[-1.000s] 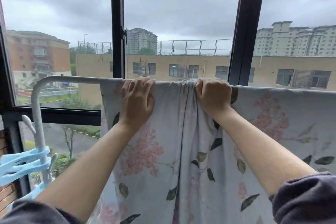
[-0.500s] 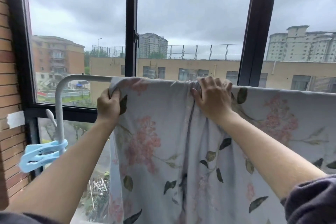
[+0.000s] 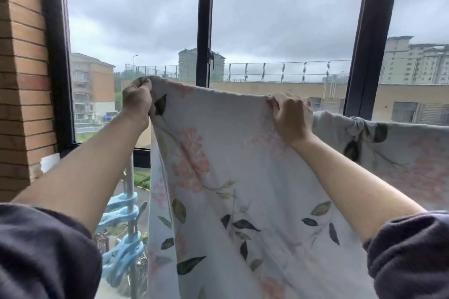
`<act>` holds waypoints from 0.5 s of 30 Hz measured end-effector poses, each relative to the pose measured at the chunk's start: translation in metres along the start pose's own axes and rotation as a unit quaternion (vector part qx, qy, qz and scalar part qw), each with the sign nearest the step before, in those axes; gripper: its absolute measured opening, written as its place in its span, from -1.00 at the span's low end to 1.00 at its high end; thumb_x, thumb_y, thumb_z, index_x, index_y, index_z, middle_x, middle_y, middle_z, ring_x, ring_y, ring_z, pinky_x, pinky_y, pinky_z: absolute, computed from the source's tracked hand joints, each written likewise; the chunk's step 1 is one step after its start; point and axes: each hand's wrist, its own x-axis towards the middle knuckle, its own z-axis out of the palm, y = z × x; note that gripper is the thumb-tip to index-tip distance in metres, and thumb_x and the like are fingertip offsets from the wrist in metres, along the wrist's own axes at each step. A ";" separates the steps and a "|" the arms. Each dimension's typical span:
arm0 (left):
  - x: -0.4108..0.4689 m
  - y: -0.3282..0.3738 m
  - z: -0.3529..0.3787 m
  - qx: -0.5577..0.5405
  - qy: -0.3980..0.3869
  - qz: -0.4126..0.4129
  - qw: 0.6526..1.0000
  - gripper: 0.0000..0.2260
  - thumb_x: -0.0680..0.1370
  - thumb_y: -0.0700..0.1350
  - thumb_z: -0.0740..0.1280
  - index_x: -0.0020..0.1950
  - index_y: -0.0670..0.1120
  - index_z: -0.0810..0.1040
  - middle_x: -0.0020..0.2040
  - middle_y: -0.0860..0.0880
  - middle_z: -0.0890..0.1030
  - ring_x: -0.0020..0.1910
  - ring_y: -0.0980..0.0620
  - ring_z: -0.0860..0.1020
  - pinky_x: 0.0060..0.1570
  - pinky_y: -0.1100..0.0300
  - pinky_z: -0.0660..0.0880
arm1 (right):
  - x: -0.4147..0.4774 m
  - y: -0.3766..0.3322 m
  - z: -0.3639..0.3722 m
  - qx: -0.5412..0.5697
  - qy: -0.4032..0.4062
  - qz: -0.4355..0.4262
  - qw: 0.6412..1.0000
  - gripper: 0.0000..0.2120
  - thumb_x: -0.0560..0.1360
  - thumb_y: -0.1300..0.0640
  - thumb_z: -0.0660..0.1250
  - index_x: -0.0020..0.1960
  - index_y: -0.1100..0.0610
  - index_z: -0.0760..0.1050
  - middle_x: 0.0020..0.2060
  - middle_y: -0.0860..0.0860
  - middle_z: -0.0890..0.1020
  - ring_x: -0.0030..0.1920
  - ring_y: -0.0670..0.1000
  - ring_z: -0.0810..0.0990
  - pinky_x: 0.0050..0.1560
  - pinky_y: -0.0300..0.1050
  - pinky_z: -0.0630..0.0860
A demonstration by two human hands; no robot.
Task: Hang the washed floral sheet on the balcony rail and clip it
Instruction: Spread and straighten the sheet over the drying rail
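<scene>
Head view: left hand (image 3: 137, 99) and right hand (image 3: 291, 116) each gripped the floral sheet (image 3: 230, 177) by its top edge, mid-frame. It wanted pulling taut and laying level before any reach for the blue clips (image 3: 121, 211), lower left.

Wall: brick wall (image 3: 24, 68) running up L side.
Window: dark frames (image 3: 204, 19) splitting panes.
Outside: grey sky (image 3: 279, 7) hanging over bldgs (image 3: 413, 63).

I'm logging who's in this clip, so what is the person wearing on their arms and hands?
Dark grey-purple soft sleeves, the left sleeve and right sleeve bunched up near the elbows, forearms bare. The left hand and right hand show no gloves, rings or watch.
</scene>
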 end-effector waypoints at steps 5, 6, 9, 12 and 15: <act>0.019 -0.010 -0.044 0.160 -0.084 -0.023 0.983 -0.74 0.61 -0.19 0.16 -0.25 0.00 0.49 -0.35 -0.02 0.42 -0.56 0.15 0.38 -0.62 0.36 0.28 | -0.031 -0.049 0.033 -0.031 -0.040 0.018 0.999 -0.77 0.54 0.11 0.19 0.16 0.11 0.50 0.15 0.09 0.53 0.17 0.15 0.45 0.24 0.09 0.21; 0.018 -0.013 -0.049 0.159 -0.103 -0.032 0.981 -0.74 0.60 -0.20 0.17 -0.24 0.00 0.51 -0.34 -0.03 0.44 -0.51 0.12 0.40 -0.65 0.38 0.30 | -0.042 -0.061 0.035 -0.026 -0.036 -0.005 0.999 -0.75 0.51 0.12 0.21 0.17 0.10 0.48 0.15 0.08 0.50 0.16 0.14 0.44 0.23 0.08 0.23; 0.008 -0.030 -0.071 0.142 -0.171 -0.076 0.972 -0.77 0.59 -0.22 0.20 -0.21 -0.02 0.52 -0.27 -0.02 0.51 -0.37 0.07 0.47 -0.59 0.36 0.44 | -0.092 -0.109 0.039 0.034 -0.053 -0.096 0.993 -0.84 0.46 0.10 0.24 -0.01 0.12 0.51 -0.08 0.04 0.56 -0.07 0.08 0.53 -0.04 -0.08 0.35; -0.002 -0.035 -0.080 0.142 -0.235 -0.094 0.957 -0.80 0.60 -0.21 0.18 -0.17 -0.04 0.51 -0.25 -0.02 0.53 -0.33 0.07 0.51 -0.52 0.33 0.49 | -0.135 -0.152 0.044 0.106 -0.261 -0.028 0.959 -0.76 0.51 -0.07 0.26 -0.10 0.12 0.46 -0.23 0.02 0.57 -0.21 0.07 0.55 -0.24 -0.06 0.45; -0.006 -0.037 -0.085 0.122 -0.275 -0.118 0.946 -0.80 0.61 -0.21 0.16 -0.14 -0.07 0.53 -0.23 -0.05 0.59 -0.35 0.07 0.59 -0.44 0.26 0.53 | -0.163 -0.181 0.059 0.122 -0.420 0.059 0.897 -0.57 0.46 -0.27 0.24 -0.07 0.13 0.44 -0.21 0.02 0.60 -0.20 0.08 0.57 -0.24 -0.07 0.46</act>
